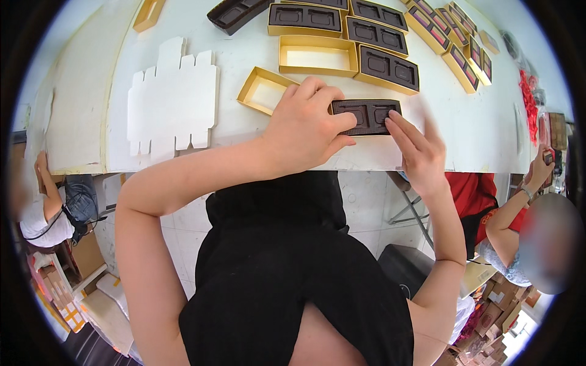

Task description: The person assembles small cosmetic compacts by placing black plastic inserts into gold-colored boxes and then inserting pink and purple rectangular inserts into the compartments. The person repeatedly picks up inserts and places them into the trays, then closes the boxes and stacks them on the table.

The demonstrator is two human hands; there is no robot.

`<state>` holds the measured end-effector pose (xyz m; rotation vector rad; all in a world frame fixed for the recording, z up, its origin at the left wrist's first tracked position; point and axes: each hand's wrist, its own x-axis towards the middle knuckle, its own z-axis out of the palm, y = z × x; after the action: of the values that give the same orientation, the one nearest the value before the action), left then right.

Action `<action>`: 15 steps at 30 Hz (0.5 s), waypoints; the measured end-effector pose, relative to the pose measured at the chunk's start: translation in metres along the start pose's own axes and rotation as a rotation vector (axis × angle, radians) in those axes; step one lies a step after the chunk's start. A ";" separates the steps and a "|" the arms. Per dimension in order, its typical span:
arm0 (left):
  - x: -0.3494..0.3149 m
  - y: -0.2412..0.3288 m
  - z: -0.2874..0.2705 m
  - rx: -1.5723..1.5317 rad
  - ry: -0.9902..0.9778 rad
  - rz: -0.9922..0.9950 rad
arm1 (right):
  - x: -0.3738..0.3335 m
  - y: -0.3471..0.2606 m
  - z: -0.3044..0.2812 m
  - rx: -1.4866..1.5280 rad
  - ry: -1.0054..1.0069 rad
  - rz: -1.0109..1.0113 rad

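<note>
A dark brown plastic insert tray (pixel 377 116) with two moulded compartments lies near the table's front edge. A thin pale-gold edge shows beneath it; whether it sits fully in a box I cannot tell. My left hand (pixel 308 125) grips its left end, fingers at the far side and thumb lower, hiding that end. My right hand (pixel 421 152) reaches its right compartment with outstretched fingertips touching it; some fingers are blurred. Behind my left hand an open gold box (pixel 249 91) without an insert lies tilted. Another gold box (pixel 317 38), also without an insert, stands beyond.
Several gold boxes with dark inserts (pixel 388 66) stand at the back. Loose dark trays (pixel 235 15) lie further left, beside stacked flat white card blanks (pixel 174 100). Filled boxes (pixel 461 67) sit at the far right. One person (pixel 519 226) works at right, another (pixel 46 207) at left.
</note>
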<state>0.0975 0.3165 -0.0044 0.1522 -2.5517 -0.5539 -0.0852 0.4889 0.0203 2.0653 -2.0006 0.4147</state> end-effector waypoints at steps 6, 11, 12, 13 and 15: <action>0.007 0.000 -0.021 0.174 0.006 0.062 | 0.014 -0.024 -0.007 0.037 -0.106 0.048; 0.038 -0.104 -0.087 0.580 0.083 -0.228 | 0.011 -0.019 0.026 0.004 -0.071 0.086; 0.037 -0.121 -0.099 0.695 -0.077 -0.435 | 0.011 -0.019 0.029 -0.024 -0.053 0.121; 0.026 -0.153 -0.102 0.661 -0.100 -0.415 | 0.015 -0.016 0.032 -0.040 -0.029 0.122; 0.019 -0.176 -0.111 0.412 -0.056 -0.493 | 0.017 -0.012 0.035 0.011 0.030 0.124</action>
<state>0.1385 0.1125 0.0182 0.9386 -2.6525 -0.1940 -0.0711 0.4608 -0.0058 1.9351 -2.1204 0.4776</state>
